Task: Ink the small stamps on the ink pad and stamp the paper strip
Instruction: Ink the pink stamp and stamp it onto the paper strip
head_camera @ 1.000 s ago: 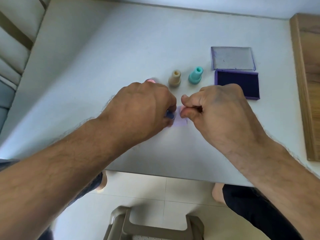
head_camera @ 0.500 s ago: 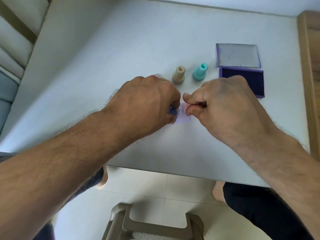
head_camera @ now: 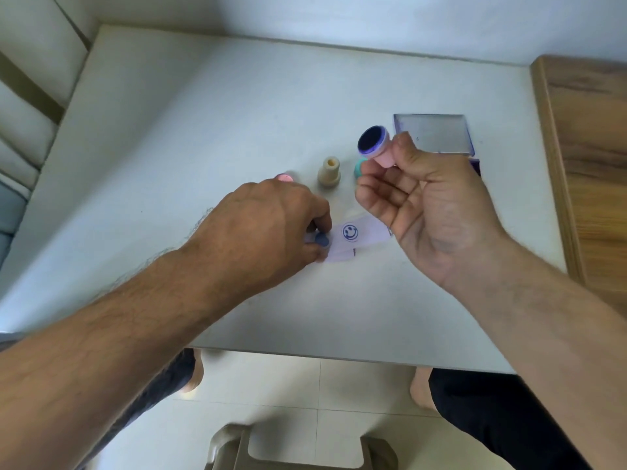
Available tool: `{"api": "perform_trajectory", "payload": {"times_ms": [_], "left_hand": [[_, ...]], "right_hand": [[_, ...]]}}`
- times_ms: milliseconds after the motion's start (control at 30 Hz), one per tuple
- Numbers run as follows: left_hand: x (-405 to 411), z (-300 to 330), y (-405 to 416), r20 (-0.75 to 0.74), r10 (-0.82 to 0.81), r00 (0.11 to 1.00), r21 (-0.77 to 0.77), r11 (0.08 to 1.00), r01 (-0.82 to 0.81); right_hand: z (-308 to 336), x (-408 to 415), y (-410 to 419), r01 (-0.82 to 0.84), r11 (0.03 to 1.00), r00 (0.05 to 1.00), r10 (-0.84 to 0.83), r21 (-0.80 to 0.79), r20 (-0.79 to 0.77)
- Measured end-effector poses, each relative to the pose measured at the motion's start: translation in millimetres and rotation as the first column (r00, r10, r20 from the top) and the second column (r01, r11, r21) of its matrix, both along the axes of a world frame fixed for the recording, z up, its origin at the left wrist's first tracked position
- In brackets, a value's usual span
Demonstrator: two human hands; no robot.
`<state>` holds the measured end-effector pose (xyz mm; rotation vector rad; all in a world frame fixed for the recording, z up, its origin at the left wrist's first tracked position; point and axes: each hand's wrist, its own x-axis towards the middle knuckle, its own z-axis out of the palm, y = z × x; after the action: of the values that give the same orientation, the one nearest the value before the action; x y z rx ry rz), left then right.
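Right hand [head_camera: 424, 198] grips a pink stamp [head_camera: 375, 147] aloft; left hand [head_camera: 271, 228] pins the smiley-stamped paper strip [head_camera: 356, 239].

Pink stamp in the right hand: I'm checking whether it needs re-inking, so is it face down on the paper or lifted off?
Lifted off. The right hand holds the pink stamp above the table, inked face turned up.
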<state>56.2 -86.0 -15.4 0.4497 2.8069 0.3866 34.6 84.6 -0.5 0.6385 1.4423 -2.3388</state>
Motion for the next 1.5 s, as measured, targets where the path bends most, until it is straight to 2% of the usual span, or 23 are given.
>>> {"api": "perform_trajectory", "payload": {"times_ms": [267, 467, 600, 767, 900, 1033, 1333, 1500], "left_hand": [[-1, 4, 0, 0.028, 0.026, 0.999, 0.009, 1.0, -0.026], [-2, 4, 0, 0.01, 0.017, 1.0, 0.019, 1.0, -0.018], [-6, 2, -3, 0.032, 0.078, 0.996, 0.056, 0.995, -0.08], [-16, 3, -13, -0.087, 0.314, 0.945, 0.144, 0.943, -0.3], [-17, -7, -20, -0.19, 0.329, 0.925, 0.147, 0.941, -0.304], [-16, -14, -21, -0.205, 0.303, 0.931, 0.11, 0.952, -0.286], [-19, -15, -20, -0.137, 0.359, 0.923, 0.147, 0.929, -0.34], [-20, -5, -15, -0.077, 0.523, 0.849, 0.3, 0.824, -0.481]], "right_hand": [[-14, 0, 0, 0.049, 0.99, 0.998, -0.053, -0.13, -0.026], [-32, 10, -7, 0.068, 0.996, 0.997, -0.066, -0.061, 0.026], [-37, 9, -6, 0.069, 0.995, 0.997, -0.067, -0.07, 0.034], [-38, 9, -6, 0.04, 0.997, 0.999, -0.038, -0.071, 0.034], [-39, 9, -6, 0.025, 0.997, 0.999, -0.022, -0.076, 0.035], [-38, 9, -7, 0.022, 0.997, 0.999, -0.019, -0.08, 0.037], [-37, 10, -7, 0.019, 0.998, 0.999, -0.017, -0.06, 0.03], [-37, 10, -8, 0.028, 0.998, 0.999, -0.026, -0.064, 0.038]]}}
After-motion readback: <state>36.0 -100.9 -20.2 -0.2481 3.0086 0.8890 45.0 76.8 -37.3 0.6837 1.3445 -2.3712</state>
